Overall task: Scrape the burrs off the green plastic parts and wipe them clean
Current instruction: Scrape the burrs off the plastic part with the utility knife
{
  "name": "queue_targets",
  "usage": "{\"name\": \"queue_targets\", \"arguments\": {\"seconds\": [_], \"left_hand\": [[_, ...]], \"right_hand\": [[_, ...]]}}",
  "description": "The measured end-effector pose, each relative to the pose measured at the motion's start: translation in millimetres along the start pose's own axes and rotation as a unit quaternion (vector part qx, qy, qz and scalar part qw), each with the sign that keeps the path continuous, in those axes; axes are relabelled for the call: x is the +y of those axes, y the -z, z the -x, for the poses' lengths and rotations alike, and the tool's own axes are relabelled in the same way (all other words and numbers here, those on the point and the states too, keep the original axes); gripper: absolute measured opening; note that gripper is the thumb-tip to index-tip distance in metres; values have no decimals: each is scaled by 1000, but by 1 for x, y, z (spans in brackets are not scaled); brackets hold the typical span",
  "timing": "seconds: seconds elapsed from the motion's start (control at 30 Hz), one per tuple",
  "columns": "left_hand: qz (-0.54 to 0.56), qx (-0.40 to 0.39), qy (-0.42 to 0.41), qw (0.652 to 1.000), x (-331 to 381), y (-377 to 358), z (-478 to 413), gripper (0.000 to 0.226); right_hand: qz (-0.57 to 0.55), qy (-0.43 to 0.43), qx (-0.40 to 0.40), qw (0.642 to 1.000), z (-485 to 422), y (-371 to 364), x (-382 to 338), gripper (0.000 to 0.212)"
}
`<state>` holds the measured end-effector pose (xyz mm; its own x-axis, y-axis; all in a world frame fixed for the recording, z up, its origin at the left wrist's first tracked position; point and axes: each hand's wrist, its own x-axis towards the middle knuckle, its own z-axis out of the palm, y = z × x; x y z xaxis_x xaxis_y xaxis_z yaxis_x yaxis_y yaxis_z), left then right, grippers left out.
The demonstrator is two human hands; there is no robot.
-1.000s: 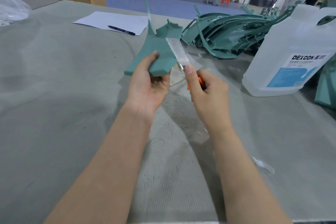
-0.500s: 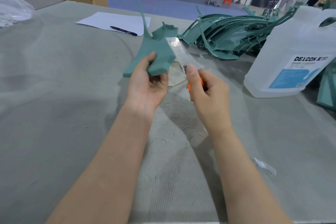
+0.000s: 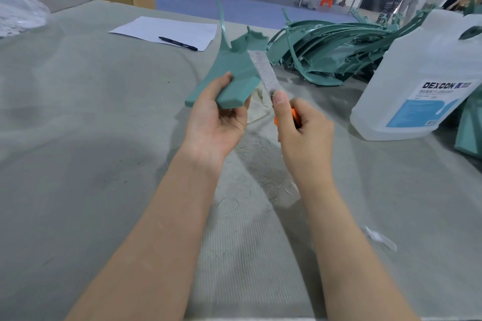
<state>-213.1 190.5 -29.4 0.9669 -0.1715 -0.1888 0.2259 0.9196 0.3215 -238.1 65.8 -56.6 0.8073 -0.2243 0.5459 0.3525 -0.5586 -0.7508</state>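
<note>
Part: the green plastic part [image 3: 236, 74] is up off the table [image 3: 78, 138], its wide end in the person's left hand [image 3: 216, 122], its thin strip arcing away overhead.
Left hand: thumb on top, fingers curled beneath, gripping the broad flat end.
Right hand: the right hand [image 3: 303, 135] is closed round an orange-handled knife [image 3: 293, 116], thumb pressed at the root of the blade [image 3: 262, 70], which lies along the part's right edge.
Handling: looks light and stiff at the thick end, whippy in the strip. Best held by the wide end, fingers clear of the blade.
Waiting: a pile of green parts [image 3: 339, 52] lies near the white jug [image 3: 427, 73].
</note>
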Motion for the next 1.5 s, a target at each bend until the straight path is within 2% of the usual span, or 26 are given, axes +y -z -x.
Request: {"name": "queue_targets", "arguments": {"seconds": [0.3,0.43,0.57,0.7,0.83,1.1,1.3,1.37,1.43,1.5], "left_hand": [[1,18,4,1000,2,2,-4,8],[-2,21,-12,1000,6,4,-9,15],[30,31,-21,999,6,3,-8,6],[1,31,-21,999,9,2,-6,7],[2,21,-7,1000,6,3,-3,8],[6,6,-5,1000,6,2,-3,7],[7,22,-37,999,8,3,-5,3],[2,16,-30,999,10,2,-3,10],[-16,21,-26,999,11,2,-2,19],[-39,22,-15,999,12,3,-1,8]], "right_hand": [[20,43,-53,997,3,-4,2,52],[22,65,-84,994,5,-7,-1,54],[28,82,-118,989,7,-7,-3,56],[-6,47,-49,998,4,-2,-2,50],[33,27,-6,999,2,0,3,54],[39,33,-37,998,2,-2,3,53],[41,85,-104,990,8,-7,-2,55],[34,98,-126,987,7,-5,-3,55],[-5,93,-117,989,5,-2,-4,55],[-46,63,-65,995,2,3,-4,56]]}}
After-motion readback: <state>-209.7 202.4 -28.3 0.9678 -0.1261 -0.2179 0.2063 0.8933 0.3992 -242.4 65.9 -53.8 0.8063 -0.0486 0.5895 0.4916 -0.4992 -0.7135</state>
